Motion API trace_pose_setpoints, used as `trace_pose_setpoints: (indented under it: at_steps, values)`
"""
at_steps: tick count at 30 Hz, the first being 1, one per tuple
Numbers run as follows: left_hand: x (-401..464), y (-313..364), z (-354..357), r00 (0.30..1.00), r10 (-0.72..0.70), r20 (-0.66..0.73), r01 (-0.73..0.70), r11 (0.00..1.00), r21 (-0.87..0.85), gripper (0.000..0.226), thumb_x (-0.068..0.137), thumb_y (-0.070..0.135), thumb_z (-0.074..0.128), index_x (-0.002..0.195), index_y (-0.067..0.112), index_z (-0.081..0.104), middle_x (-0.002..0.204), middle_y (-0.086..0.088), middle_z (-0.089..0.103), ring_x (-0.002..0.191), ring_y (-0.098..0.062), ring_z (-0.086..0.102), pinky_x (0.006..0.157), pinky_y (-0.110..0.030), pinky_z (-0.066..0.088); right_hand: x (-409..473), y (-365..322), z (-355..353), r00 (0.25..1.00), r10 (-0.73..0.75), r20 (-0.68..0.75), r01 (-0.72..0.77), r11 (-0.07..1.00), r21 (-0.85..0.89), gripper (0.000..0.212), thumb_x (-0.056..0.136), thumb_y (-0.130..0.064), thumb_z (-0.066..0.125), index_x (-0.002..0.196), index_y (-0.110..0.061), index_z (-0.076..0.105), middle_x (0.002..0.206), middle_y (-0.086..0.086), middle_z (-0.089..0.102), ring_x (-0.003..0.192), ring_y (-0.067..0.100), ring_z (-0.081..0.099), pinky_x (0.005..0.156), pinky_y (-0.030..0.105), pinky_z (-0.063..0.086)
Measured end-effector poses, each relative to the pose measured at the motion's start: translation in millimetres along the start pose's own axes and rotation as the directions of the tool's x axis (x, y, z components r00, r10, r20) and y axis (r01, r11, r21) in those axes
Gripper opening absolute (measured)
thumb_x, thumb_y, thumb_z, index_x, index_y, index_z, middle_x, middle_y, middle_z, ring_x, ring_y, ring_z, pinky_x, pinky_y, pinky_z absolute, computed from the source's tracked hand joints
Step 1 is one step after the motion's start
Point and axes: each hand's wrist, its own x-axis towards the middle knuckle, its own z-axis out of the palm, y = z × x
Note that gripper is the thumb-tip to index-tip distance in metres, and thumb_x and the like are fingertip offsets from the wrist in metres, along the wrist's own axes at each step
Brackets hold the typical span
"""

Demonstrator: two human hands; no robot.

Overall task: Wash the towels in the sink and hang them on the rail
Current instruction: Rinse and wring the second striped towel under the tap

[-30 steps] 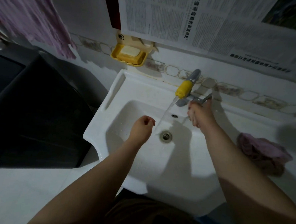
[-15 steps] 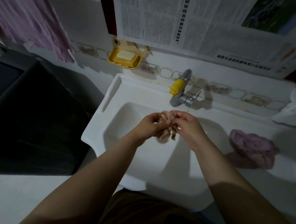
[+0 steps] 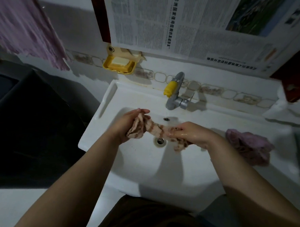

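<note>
A small striped pink-and-brown towel (image 3: 155, 128) is stretched and twisted above the white sink basin (image 3: 142, 165), over the drain (image 3: 160, 141). My left hand (image 3: 127, 122) grips its bunched left end. My right hand (image 3: 190, 133) grips the right end, and a loose tail hangs below that hand. A second, purple towel (image 3: 249, 147) lies crumpled on the sink's right ledge. A pink towel (image 3: 23, 23) hangs at the upper left; the rail itself is not visible.
The grey tap with a yellow nozzle (image 3: 173, 90) stands behind the basin with no water running. A yellow soap dish (image 3: 119, 64) is fixed to the wall under newspaper sheets (image 3: 186, 24). A dark appliance (image 3: 31, 123) stands left of the sink.
One second ago my right hand was at the running tap and my left held nothing. The water has stopped, both hands took the striped towel, and they have pulled apart, stretching it.
</note>
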Motion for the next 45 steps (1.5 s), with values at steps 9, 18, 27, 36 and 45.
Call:
trace_pose_setpoints:
  at_steps: [9,18,27,36,45]
  values:
    - [9.7,-30.7,7.4,0.960,0.260,-0.105,-0.212,0.917,0.338,0.069,0.094,0.061,0.015,0.125,0.016,0.058,0.130,0.001,0.059,0.124,-0.016,0.051,0.106,-0.035,0.033,-27.9,-45.8,-4.3,0.990,-0.107,0.091,0.117,0.985,-0.123,0.015,0.093,-0.010,0.052,0.081,-0.014,0.061,0.064,-0.004,0.067,0.058,0.013,0.062,0.053,0.021,0.047]
    - [12.9,-63.8,45.9,0.952,-0.187,0.241,0.080,0.916,0.394,0.089,0.069,0.085,0.011,0.125,0.031,0.055,0.132,-0.008,0.060,0.122,-0.024,0.056,0.111,-0.050,0.035,-45.3,-86.0,-38.0,0.968,-0.125,-0.216,0.027,0.914,-0.405,0.032,0.096,-0.044,0.047,0.083,-0.016,0.057,0.079,0.005,0.064,0.066,0.019,0.058,0.061,0.028,0.045]
    - [0.9,-83.9,16.6,0.956,-0.248,0.158,0.088,0.754,0.651,0.050,0.086,0.044,0.066,0.094,-0.005,0.061,0.067,-0.022,0.063,0.054,-0.027,0.054,0.049,-0.027,0.046,-18.9,-36.4,-52.9,0.929,0.109,-0.355,0.019,0.941,0.338,0.034,0.099,-0.042,0.041,0.093,-0.014,0.059,0.066,0.006,0.069,0.057,0.021,0.067,0.055,0.031,0.054]
    - [11.6,-72.6,34.2,0.914,-0.135,0.382,0.330,0.796,-0.508,0.115,0.069,0.092,0.017,0.123,0.001,0.061,0.131,-0.025,0.055,0.121,-0.040,0.053,0.103,-0.054,0.041,-19.7,-3.8,26.9,0.967,-0.045,0.250,-0.052,0.928,0.369,0.029,0.100,-0.031,0.045,0.116,-0.010,0.056,0.101,0.021,0.063,0.085,0.030,0.062,0.081,0.047,0.053]
    - [2.5,-37.6,30.0,0.929,-0.062,0.364,0.079,0.996,-0.034,0.041,0.083,0.044,0.062,0.112,0.015,0.062,0.093,-0.004,0.067,0.081,-0.014,0.064,0.068,-0.027,0.054,-19.2,4.8,1.5,0.966,-0.131,-0.222,0.154,0.984,0.087,0.012,0.085,-0.028,0.070,0.093,-0.022,0.064,0.094,0.009,0.072,0.087,0.029,0.070,0.083,0.049,0.054]
